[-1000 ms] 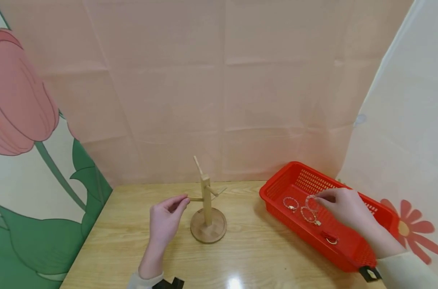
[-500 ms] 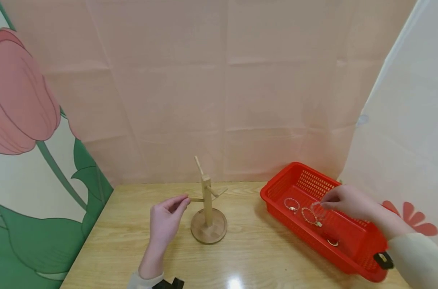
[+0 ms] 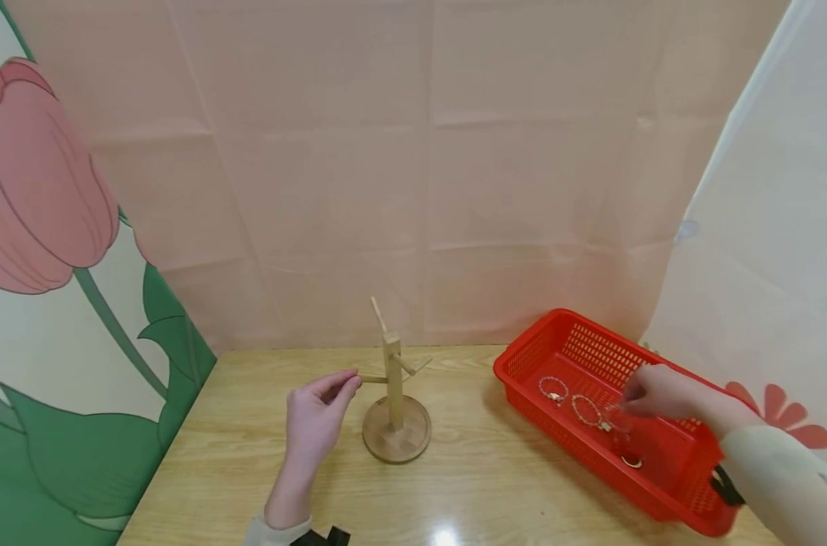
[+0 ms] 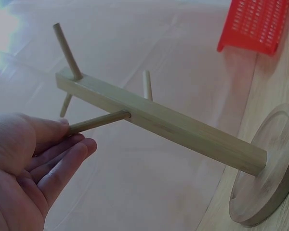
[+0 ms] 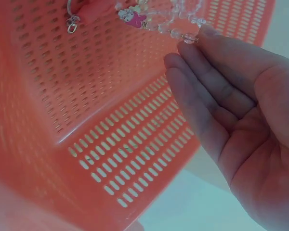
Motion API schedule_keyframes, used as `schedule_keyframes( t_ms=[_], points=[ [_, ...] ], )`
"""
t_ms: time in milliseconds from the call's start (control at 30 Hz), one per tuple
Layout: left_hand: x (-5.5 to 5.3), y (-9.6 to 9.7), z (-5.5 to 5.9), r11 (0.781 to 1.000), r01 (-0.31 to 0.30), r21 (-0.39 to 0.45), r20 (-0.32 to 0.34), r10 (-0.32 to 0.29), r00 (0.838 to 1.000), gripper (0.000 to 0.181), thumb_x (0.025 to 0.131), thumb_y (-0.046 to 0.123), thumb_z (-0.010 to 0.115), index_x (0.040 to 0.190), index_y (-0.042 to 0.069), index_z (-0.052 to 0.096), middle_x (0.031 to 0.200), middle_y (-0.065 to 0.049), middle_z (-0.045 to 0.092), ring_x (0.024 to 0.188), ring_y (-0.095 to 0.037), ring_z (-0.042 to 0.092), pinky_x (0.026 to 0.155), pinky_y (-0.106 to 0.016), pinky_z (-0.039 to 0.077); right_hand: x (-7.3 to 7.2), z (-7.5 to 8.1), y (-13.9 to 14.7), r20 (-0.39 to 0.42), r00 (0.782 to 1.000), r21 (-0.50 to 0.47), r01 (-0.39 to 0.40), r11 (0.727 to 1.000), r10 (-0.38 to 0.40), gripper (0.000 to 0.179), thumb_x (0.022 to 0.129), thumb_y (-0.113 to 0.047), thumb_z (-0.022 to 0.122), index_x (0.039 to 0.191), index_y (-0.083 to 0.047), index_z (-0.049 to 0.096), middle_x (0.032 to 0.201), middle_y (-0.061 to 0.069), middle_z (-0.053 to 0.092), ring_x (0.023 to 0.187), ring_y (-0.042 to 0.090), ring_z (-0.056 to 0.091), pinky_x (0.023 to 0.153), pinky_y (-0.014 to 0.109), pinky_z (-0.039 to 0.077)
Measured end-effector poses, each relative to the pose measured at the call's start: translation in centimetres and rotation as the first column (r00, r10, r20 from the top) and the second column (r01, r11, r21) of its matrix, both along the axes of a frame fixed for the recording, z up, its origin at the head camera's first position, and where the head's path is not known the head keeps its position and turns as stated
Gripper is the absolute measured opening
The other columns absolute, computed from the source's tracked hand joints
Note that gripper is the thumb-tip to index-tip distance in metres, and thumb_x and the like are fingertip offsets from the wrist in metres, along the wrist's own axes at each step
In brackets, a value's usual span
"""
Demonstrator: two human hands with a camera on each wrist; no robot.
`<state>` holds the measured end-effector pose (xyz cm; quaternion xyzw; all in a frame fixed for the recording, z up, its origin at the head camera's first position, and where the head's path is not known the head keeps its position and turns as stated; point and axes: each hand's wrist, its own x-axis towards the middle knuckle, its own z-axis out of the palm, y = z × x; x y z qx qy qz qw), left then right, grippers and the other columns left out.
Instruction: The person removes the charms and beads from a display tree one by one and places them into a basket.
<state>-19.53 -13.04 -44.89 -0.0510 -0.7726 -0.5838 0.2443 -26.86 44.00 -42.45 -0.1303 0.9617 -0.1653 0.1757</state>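
Note:
My left hand pinches the tip of one peg on a small wooden rack. That rack stands upright on a round base, with several pegs sticking out of its square post. Over the red basket, my right hand pinches a bracelet of clear beads between thumb and fingertips. A pink character charm shows beside those beads in the right wrist view. Two more beaded bracelets lie in the basket, a left one and a middle one.
Nearer the basket's front lies a red item with a gold-coloured curve. The basket sits at the right of the wooden table. A pinkish cloth hangs behind, and a flower-print sheet borders the right side.
My right hand has moved right and toward the basket's near end, drawing the clear bracelet away from the other two. My left hand keeps its pinch on the peg.

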Motion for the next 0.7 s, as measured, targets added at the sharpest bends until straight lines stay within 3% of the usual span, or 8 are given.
schedule_keyframes(
  t_ms=[200, 533, 700],
  points=[
    [-0.1, 0.0, 0.0, 1.000, 0.002, 0.001, 0.002, -0.002, 1.000, 0.011, 0.095, 0.010, 0.084, 0.105, 0.005, 0.085, 0.094, -0.006, 0.082, 0.081, -0.018, 0.078, 0.069, -0.016, 0.062, -0.2, -0.8, 0.8, 0.012, 1.000, 0.011, 0.016, 1.000, -0.016, 0.012, 0.094, -0.021, 0.085, 0.097, -0.014, 0.077, 0.084, -0.002, 0.068, 0.077, 0.020, 0.060, 0.067, 0.034, 0.058],
    [-0.1, 0.0, 0.1, 1.000, 0.004, -0.006, -0.007, -0.004, 1.000, 0.011, 0.095, 0.010, 0.084, 0.105, 0.005, 0.085, 0.095, -0.006, 0.082, 0.082, -0.019, 0.078, 0.069, -0.016, 0.062, -0.3, -1.5, 1.6, 0.056, 0.998, 0.022, 0.027, 0.999, -0.029, 0.018, 0.089, -0.026, 0.089, 0.100, -0.016, 0.079, 0.089, -0.003, 0.071, 0.079, 0.020, 0.064, 0.075, 0.042, 0.065],
    [-0.1, 0.0, 0.1, 1.000, 0.000, -0.008, -0.012, -0.001, 1.000, 0.011, 0.096, 0.010, 0.083, 0.105, 0.004, 0.085, 0.096, -0.006, 0.082, 0.083, -0.018, 0.078, 0.070, -0.016, 0.062, -0.3, -1.7, 1.8, 0.034, 0.999, 0.039, 0.028, 0.999, -0.030, 0.023, 0.086, -0.032, 0.091, 0.100, -0.017, 0.080, 0.091, -0.001, 0.073, 0.079, 0.020, 0.065, 0.076, 0.046, 0.066]
  ],
)
